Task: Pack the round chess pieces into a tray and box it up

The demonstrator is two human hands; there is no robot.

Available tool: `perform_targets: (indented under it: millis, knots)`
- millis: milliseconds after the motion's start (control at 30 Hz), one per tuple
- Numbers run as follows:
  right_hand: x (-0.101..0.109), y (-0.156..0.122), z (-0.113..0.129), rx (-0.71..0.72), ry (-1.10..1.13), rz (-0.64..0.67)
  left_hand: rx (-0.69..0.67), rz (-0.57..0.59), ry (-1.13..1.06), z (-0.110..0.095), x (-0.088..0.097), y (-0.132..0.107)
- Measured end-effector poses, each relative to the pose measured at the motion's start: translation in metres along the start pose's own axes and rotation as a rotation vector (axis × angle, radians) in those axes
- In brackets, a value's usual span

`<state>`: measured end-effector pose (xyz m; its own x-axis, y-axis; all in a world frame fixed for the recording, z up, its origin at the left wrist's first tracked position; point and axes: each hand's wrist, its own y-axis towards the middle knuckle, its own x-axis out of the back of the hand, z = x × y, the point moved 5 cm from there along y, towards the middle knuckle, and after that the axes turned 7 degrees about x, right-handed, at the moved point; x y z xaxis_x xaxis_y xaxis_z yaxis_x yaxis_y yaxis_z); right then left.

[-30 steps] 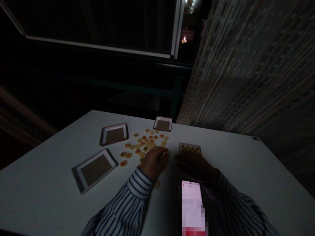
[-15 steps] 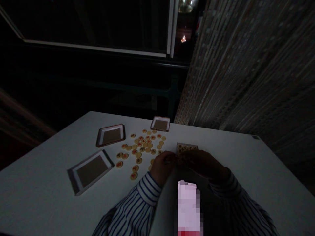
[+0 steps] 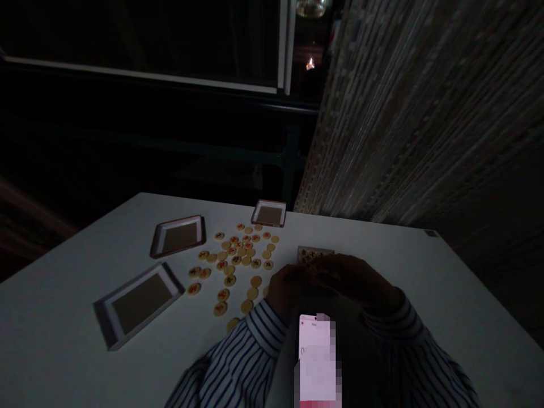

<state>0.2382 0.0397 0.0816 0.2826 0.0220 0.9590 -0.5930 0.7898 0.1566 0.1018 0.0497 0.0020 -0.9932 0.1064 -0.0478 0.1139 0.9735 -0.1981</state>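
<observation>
A small box [image 3: 330,250] packed with round Chinese chess pieces [image 3: 311,255] sits just beyond my hands, its near part covered by them. At its left front corner is my left hand [image 3: 284,290], fingers curled together; whatever is in them is too dark to see. My right hand [image 3: 359,280] reaches over the box's near right side, fingers bent down and closed at the pieces, the tips in shadow. Many loose Chinese chess pieces [image 3: 237,260], some with red or black characters up and others blank, lie scattered left of the box.
Three shallow trays or lids stand on the white table [image 3: 55,317]: one at the near left [image 3: 142,299], one behind it [image 3: 179,237], one at the back [image 3: 269,214]. A lit phone [image 3: 317,357] is in front of me. Bead curtains [image 3: 382,113] hang beyond the table.
The view has shifted slightly, moving the table's things leftward. My left hand has drawn closer to my right hand, uncovering more loose pieces beside my left sleeve.
</observation>
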Motion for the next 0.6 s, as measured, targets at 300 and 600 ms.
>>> perform_targets:
  millis: [300, 600]
  knots:
    - [-0.007, 0.011, -0.014, 0.036, -0.027, -0.012, 0.08, -0.006, 0.003, 0.003, 0.0, -0.001]
    - [-0.003, 0.016, -0.011, 0.064, 0.027, -0.069, 0.022, -0.018, 0.022, -0.019, -0.003, 0.009]
